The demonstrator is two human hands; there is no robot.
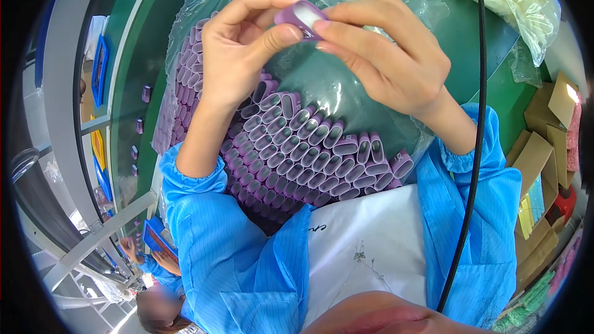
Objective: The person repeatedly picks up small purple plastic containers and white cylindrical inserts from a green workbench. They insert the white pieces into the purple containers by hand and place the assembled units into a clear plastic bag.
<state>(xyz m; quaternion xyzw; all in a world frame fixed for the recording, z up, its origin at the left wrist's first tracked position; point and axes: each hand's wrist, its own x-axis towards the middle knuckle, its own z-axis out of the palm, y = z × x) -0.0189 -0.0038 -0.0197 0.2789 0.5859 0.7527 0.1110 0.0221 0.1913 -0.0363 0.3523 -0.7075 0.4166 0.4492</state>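
"What's that left hand (238, 49) got?"
"A purple sleeve (286, 17), pinched between thumb and fingers — held up beyond the stacked purple sleeves (303, 142)."
"And the right hand (396, 55)?"
"Fingers bunched at the sleeve's opening, one touching the white piece (305, 15) inside — whether they're gripping it, I can't tell."

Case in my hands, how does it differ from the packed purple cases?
The held case has a white piece in its opening; the packed cases show hollow openings. The left hand pinches the held case; the packed cases sit in close rows. Both are purple with oval openings.
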